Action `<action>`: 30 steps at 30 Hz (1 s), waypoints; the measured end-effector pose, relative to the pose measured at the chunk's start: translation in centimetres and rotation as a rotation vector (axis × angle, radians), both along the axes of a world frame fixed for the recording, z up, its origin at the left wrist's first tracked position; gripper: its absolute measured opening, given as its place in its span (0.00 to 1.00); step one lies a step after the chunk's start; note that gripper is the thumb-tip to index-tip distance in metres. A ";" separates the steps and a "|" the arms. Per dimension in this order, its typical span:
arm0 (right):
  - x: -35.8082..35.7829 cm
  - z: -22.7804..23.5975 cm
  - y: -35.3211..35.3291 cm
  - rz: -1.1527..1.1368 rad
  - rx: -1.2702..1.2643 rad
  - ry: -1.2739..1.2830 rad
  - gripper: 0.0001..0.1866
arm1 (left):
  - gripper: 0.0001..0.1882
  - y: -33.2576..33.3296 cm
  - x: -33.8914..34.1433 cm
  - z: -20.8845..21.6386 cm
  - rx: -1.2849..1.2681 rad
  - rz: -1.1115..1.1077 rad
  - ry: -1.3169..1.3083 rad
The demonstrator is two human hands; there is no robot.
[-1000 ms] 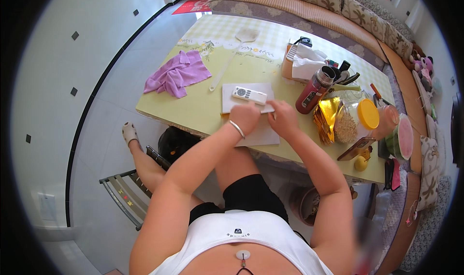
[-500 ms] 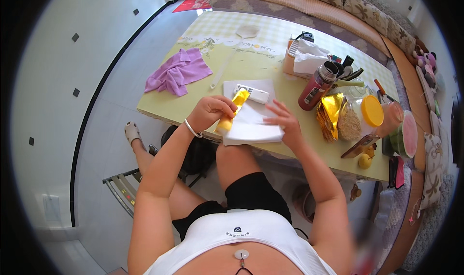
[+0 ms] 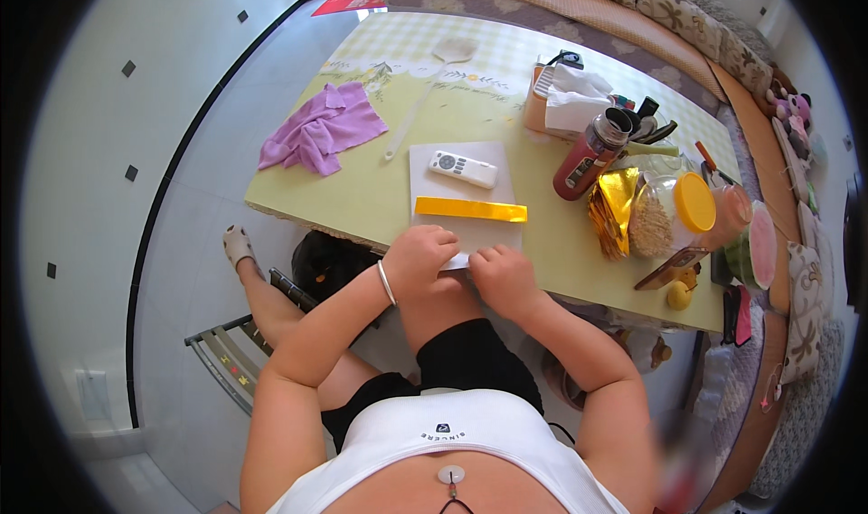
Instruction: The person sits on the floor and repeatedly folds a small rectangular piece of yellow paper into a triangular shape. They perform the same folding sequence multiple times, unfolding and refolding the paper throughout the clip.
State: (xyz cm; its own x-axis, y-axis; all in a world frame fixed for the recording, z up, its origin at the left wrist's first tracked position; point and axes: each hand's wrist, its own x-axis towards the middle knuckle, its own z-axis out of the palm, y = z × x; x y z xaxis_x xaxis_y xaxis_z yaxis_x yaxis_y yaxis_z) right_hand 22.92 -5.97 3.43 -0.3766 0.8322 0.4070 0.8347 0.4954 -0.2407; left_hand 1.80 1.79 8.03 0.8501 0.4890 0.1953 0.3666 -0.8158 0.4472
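A stack of white paper (image 3: 466, 238) lies at the table's near edge. Across it rests a flat gold foil strip (image 3: 470, 209), touched by neither hand. Beyond the strip, a white remote control (image 3: 463, 169) sits on the paper's far part. My left hand (image 3: 420, 259), with a silver bangle at the wrist, is closed at the near edge of the paper. Close beside it, my right hand (image 3: 502, 277) pinches the same edge, and a bit of white paper shows between the two. The fingertips are partly hidden.
A purple cloth (image 3: 330, 130) and a long white fly swatter (image 3: 418, 103) lie to the left. On the right stand a tissue box (image 3: 538, 107), a dark red bottle (image 3: 583, 166), folded gold foil (image 3: 617, 202), a yellow-lidded jar (image 3: 653, 225), a phone (image 3: 669, 270) and a cut watermelon (image 3: 758, 247).
My left hand has let go of the gold foil strip, which now lies flat across the paper. Both hands have come together at the paper's near edge.
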 end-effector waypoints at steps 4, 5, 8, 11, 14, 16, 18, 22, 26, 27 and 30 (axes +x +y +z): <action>0.6 0.7 1.6 0.061 0.034 0.170 0.03 | 0.09 0.3 -1.1 -2.8 0.055 0.107 -0.053; 1.1 0.7 2.0 0.071 -0.008 0.161 0.03 | 0.09 0.7 -1.2 -3.0 0.011 0.122 -0.057; 3.0 0.4 3.6 0.088 -0.169 0.238 0.05 | 0.07 2.1 -1.9 -4.2 -0.122 0.161 -0.083; 5.2 -1.3 5.2 -0.050 -0.451 0.551 0.11 | 0.07 3.4 -1.7 -5.0 -0.275 0.248 -0.185; 5.9 -1.5 6.3 -0.239 -0.553 0.729 0.11 | 0.08 4.5 -1.4 -6.6 -0.254 0.404 -0.312; 5.7 -1.8 6.5 -0.317 -0.434 0.641 0.14 | 0.09 4.8 -0.5 -6.0 -0.166 0.470 -0.254; 5.4 -2.7 6.6 -0.373 -0.256 0.444 0.16 | 0.09 4.7 0.5 -5.5 -0.119 0.575 -0.113; 4.5 -3.3 6.6 -0.462 -0.146 0.414 0.15 | 0.14 3.5 2.5 -3.2 0.062 0.676 0.108; 3.8 -3.1 6.6 -0.483 -0.093 0.378 0.14 | 0.22 3.2 2.5 -5.2 0.467 0.310 -0.189; 3.8 -3.1 6.6 -0.488 -0.090 0.372 0.14 | 0.24 2.7 2.3 -6.2 0.355 0.176 -0.107; 4.0 -3.8 6.6 -0.492 -0.059 0.400 0.13 | 0.31 0.3 2.9 -7.0 0.267 0.214 0.081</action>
State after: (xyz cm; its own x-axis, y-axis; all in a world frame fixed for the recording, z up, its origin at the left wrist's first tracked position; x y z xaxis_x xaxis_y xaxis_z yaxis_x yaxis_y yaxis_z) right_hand 26.88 0.64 -0.35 0.2269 0.8943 0.3856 0.8010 0.0539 -0.5962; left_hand 4.66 2.07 1.00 0.7516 0.5988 0.2767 0.5675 -0.8008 0.1913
